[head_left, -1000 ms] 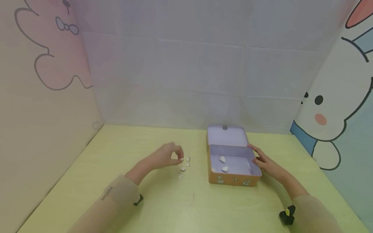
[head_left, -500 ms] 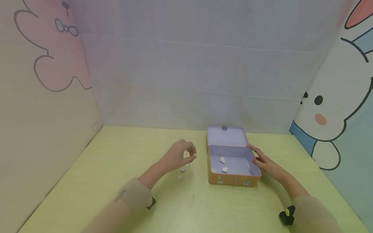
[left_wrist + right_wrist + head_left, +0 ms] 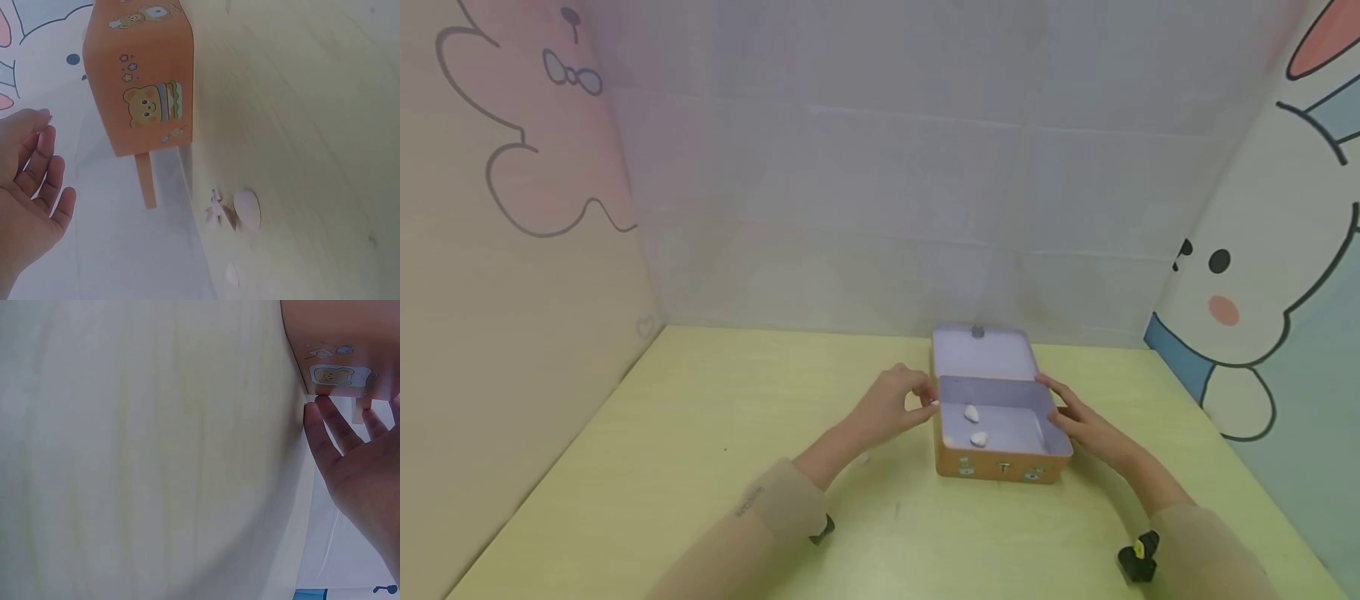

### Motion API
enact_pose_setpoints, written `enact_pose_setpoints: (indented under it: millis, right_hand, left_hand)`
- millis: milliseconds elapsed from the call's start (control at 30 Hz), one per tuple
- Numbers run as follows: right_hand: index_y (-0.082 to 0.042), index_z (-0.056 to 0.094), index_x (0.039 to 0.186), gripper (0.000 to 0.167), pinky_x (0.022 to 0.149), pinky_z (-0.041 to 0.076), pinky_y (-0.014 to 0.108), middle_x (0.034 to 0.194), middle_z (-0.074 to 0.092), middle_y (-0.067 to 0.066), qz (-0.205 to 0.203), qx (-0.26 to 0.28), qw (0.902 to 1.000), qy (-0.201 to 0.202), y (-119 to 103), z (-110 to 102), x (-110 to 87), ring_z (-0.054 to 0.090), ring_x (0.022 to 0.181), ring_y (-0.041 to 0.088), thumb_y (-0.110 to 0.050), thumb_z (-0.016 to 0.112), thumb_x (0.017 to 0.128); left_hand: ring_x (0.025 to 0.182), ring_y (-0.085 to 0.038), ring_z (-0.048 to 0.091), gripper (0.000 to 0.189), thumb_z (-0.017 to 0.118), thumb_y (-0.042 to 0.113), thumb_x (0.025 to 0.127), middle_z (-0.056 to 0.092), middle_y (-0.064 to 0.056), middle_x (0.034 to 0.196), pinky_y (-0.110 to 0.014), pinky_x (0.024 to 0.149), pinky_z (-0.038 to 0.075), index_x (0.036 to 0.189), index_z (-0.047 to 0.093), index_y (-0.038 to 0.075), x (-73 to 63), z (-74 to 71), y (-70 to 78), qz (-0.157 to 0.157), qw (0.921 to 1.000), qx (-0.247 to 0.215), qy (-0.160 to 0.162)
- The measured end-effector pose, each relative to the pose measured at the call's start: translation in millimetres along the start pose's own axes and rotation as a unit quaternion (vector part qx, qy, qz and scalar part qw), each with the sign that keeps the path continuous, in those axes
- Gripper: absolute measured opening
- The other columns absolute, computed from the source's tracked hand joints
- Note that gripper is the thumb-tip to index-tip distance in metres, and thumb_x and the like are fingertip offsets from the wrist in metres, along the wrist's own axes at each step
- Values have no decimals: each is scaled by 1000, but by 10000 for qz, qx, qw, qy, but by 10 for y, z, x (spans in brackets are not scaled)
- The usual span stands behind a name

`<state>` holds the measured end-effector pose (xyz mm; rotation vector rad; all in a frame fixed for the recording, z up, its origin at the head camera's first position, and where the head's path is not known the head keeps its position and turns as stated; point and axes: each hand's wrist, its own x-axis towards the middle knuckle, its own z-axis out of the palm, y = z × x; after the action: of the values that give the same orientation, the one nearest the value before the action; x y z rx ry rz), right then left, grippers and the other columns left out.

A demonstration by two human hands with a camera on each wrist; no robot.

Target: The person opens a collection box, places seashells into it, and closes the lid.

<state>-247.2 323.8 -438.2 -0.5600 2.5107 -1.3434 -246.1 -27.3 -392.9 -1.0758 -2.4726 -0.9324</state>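
Note:
In the head view an orange suitcase-shaped box (image 3: 1000,463) with a lilac inside lies with its lid (image 3: 985,354) folded back. Two white seashells, one at the middle (image 3: 972,413) and one nearer the front (image 3: 978,439), lie on its floor. My left hand (image 3: 887,408) pinches a small white seashell (image 3: 936,403) between thumb and forefinger, right at the box's left rim. My right hand (image 3: 1093,433) holds the box's right side, thumb over the rim, other fingers along the outer wall. In the right wrist view those fingers (image 3: 337,425) are fairly straight against it.
Several loose seashells (image 3: 247,209) lie on the pale yellow table (image 3: 625,467) to the left of the box, mostly hidden by the left arm in the head view. Walls with cartoon drawings (image 3: 1225,308) enclose the table at the back and sides.
My left hand has moved right with the pinched seashell, from beside the loose shells to the box's left rim. My right hand and the box have stayed put.

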Motion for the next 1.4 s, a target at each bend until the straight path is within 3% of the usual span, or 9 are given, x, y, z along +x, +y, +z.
enact_pose_setpoints:
  millis: [133, 333, 800, 1067, 1400]
  right_hand:
    - [-16, 7, 152, 59, 96, 25, 73, 155, -1, 23, 46, 8, 10000, 9, 13, 3, 3, 18, 130, 61, -21, 39, 102]
    - [-18, 8, 152, 59, 97, 23, 73, 156, -1, 21, 111, 54, 9999, 5, 3, 13, 26, 16, 131, 60, -21, 39, 102]
    - [-19, 6, 152, 59, 98, 21, 73, 157, -3, 20, 163, 143, 9998, -23, -27, 8, 25, 12, 133, 58, -22, 38, 102]
    - [-18, 6, 152, 59, 98, 21, 73, 157, -3, 20, 190, 169, 9997, -35, -43, 15, 18, 12, 133, 59, -23, 38, 102]
    - [-17, 8, 152, 59, 98, 22, 73, 156, -1, 21, 132, 142, 9998, 9, -20, 18, 14, 14, 132, 58, -20, 38, 102]
  left_hand:
    - [77, -9, 50, 9, 73, 16, 82, 65, 6, 80, -24, 76, 40, 85, 64, 14, 33, 82, 13, -147, 9997, -187, -64]
    - [84, -21, 57, 7, 71, 17, 84, 65, 5, 82, -25, 78, 39, 88, 66, 13, 68, 199, 34, -426, 9976, -428, -344]
    - [83, -20, 57, 8, 72, 20, 84, 64, 8, 80, -18, 71, 37, 88, 68, 15, 210, 377, 27, -667, 9965, -160, -481]
    - [87, -23, 58, 12, 73, 17, 82, 65, 6, 83, -20, 74, 39, 92, 69, 12, 193, 367, -5, -757, 9954, -358, -457]
    - [91, -25, 59, 18, 73, 18, 83, 66, 3, 89, -25, 80, 41, 97, 68, 9, 138, 232, -15, -595, 9947, -582, -597]
